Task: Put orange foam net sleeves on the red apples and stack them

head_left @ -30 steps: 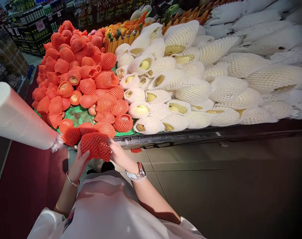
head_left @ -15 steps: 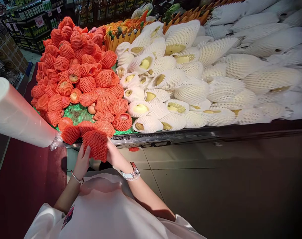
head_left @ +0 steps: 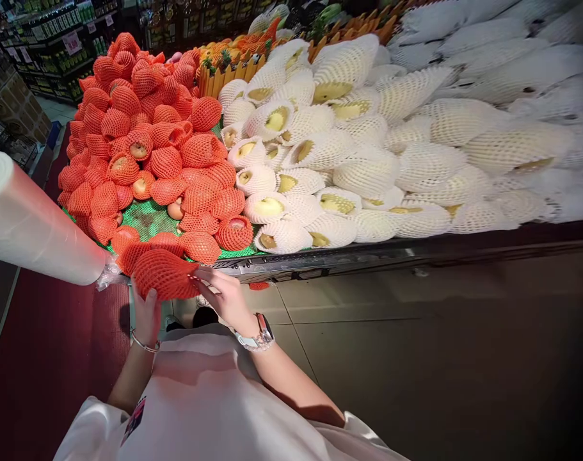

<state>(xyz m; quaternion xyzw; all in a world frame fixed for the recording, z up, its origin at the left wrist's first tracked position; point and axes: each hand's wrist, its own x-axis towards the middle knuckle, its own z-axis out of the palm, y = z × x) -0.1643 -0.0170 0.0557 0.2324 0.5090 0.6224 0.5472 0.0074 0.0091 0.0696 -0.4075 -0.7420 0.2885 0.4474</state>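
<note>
A fruit in a red foam net (head_left: 164, 274) is held in front of me at the display's front edge. My left hand (head_left: 146, 310) cups it from the left and below, thumb against the net. With its fingertips my right hand (head_left: 224, 296) pinches the gathered right end of the net, which is pulled out long. The fruit inside is hidden, so its kind cannot be told. Just beyond it lies a heap of fruits in red nets (head_left: 169, 160), a few showing pale, yellowish-red skin. Behind the held one, some red-netted fruits (head_left: 199, 246) rest at the near edge.
Yellow-green fruits in white foam nets (head_left: 320, 150) fill the display to the right. A roll of clear plastic bags (head_left: 41, 218) stands at the left. Green mesh (head_left: 150, 219) lines the display beneath the red heap. A low orange fence (head_left: 228, 75) stands behind.
The netted fruit has turned and shifted left, its net now stretched toward the right. My right hand has moved from the fruit's side to the net's end.
</note>
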